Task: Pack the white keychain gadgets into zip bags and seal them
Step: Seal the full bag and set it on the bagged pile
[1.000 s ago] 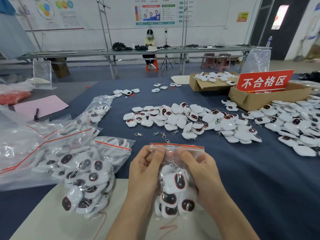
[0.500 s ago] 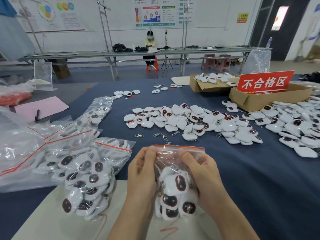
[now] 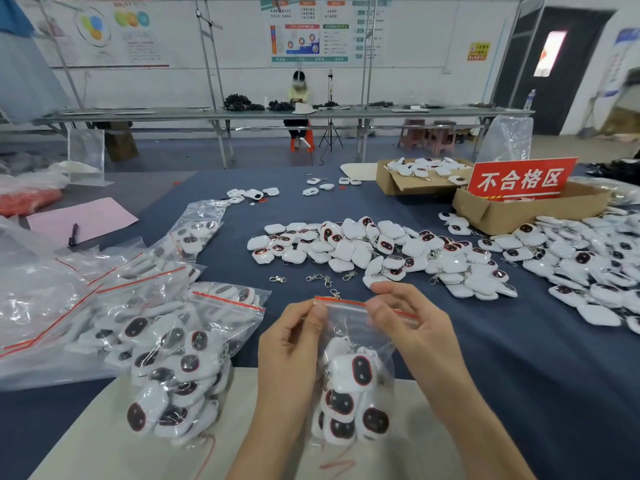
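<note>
**A:** Where is the zip bag right now?

**B:** The zip bag (image 3: 349, 336) hangs upright at six o'clock of the view, above a white sheet (image 3: 104, 445) on the blue table (image 3: 519, 368). Several white gadgets (image 3: 353, 386) sit heaped in its bottom half, dark oval faces toward the camera.

**A:** And the hands?

**B:** The left hand (image 3: 291, 351) pinches the red strip at the bag's top-left corner between thumb and curled fingers. The right hand (image 3: 408, 327) pinches the same strip just to the right, thumb in front and fingers behind. I cannot tell whether the strip is pressed closed along its whole length.

**A:** What lies around them?

**B:** At nine o'clock of the held bag lie filled bags (image 3: 166, 358), each with a red strip, overlapping one another. At twelve o'clock is a loose pile (image 3: 381, 251) of the same gadgets, with a few metal clasps (image 3: 313, 278) between pile and hands. At two o'clock stands a cardboard box (image 3: 512, 213) bearing a red sign (image 3: 521, 180), and more gadgets spread at three o'clock. A pink paper (image 3: 83, 218) lies at ten o'clock.
</note>
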